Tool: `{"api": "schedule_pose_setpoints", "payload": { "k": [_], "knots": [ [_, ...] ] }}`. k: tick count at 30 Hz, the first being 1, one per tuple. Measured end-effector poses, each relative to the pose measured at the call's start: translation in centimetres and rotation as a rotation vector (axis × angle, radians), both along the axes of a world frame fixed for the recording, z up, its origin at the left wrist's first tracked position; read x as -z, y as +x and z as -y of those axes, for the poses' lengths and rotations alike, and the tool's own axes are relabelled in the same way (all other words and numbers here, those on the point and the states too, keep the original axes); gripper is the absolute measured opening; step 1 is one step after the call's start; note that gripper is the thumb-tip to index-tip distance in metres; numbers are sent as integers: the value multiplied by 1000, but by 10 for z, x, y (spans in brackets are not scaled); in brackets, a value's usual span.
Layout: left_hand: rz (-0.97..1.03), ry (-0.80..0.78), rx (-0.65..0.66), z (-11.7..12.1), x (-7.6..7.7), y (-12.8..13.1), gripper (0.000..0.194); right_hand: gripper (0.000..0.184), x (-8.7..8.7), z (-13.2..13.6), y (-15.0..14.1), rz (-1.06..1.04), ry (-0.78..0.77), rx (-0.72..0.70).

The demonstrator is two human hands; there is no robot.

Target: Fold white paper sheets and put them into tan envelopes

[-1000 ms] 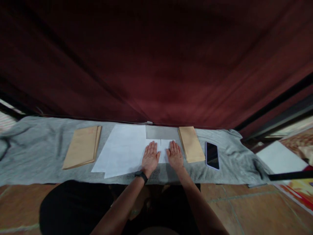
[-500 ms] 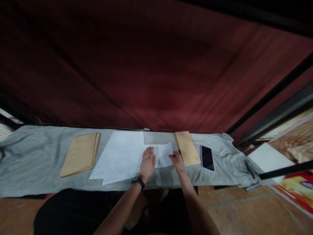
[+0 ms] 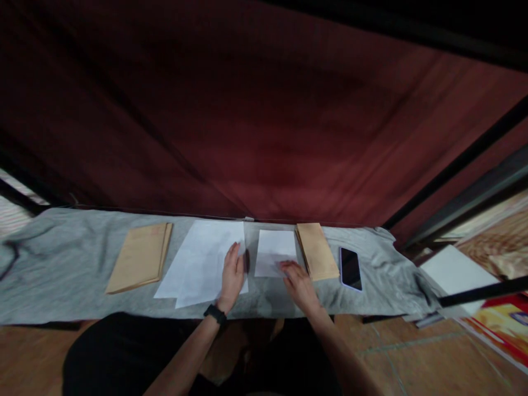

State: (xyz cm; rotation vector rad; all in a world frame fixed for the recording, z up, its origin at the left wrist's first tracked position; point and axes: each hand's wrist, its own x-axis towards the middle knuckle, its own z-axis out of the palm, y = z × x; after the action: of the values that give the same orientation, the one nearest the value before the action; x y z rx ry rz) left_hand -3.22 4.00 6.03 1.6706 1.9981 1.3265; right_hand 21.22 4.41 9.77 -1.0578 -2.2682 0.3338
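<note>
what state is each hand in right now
Left hand: open, nothing visible in it, by the large white sheets.
Right hand: loosely curled at the small white paper; whether it grips cannot be told.

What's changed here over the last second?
Your left hand came off the small paper and moved left, over the large white sheets. The small paper's centre line no longer shows. Your right hand stays at that paper's right side. The phone and brown stacks lie unmoved.

I hold one left hand [image 3: 232, 276] edgewise, fingers [image 3: 232, 255] extended; one right hand [image 3: 300, 284] palm down, loosely bent.
</note>
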Motion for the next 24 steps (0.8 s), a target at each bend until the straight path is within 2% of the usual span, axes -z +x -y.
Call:
{"api": "schedule_pose_setpoints", "payload": {
  "k": [3,5,8,11,14,17,24],
  "knots": [
    [-107,-84,186,3,0,10,47,43,39,23,4,143,-27,-112],
    [-227,-140,379,3,2,25,48,47,55,32,6,187,-14,-126],
    [-417,-191,668,-2,9,51,47,47,66,38,8,219,53,-119],
    [-536,-201,830,-14,17,71,47,45,72,37,11,198,84,-145],
    [-597,-186,860,-30,23,76,47,53,75,36,15,166,58,-191],
    [-645,-159,833,-47,29,67,48,58,78,36,18,161,25,-207],
    [-691,-167,537,-81,35,32,51,55,76,36,18,154,0,-195]
  ]
}}
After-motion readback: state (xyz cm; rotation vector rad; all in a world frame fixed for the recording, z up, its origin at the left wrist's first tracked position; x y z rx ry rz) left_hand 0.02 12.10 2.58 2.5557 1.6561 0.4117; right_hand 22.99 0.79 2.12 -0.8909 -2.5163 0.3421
